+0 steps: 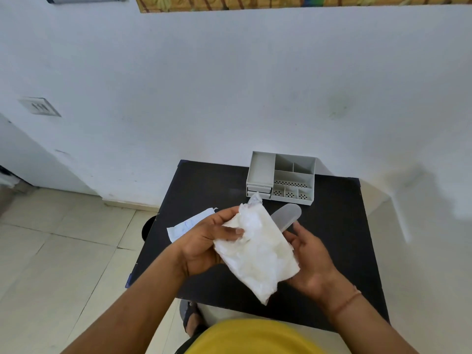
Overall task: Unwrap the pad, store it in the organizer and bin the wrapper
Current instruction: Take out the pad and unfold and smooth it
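Grey organizer (pixel 280 177) sitting beyond wrapped pad (pixel 256 251); both hands, left (pixel 204 245) and right (pixel 310 259), gripping it, long axis running toward organizer.

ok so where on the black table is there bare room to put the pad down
The black table is bare left of the grey organizer, and along its right edge. The middle is crowded: both hands, the wrapped pad, a translucent strip and a white paper wrapper.

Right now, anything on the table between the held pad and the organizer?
Only the translucent grey oval piece, lying flat between the pad and the organizer. It lies low; lifting over it should clear. Organizer compartments look empty.
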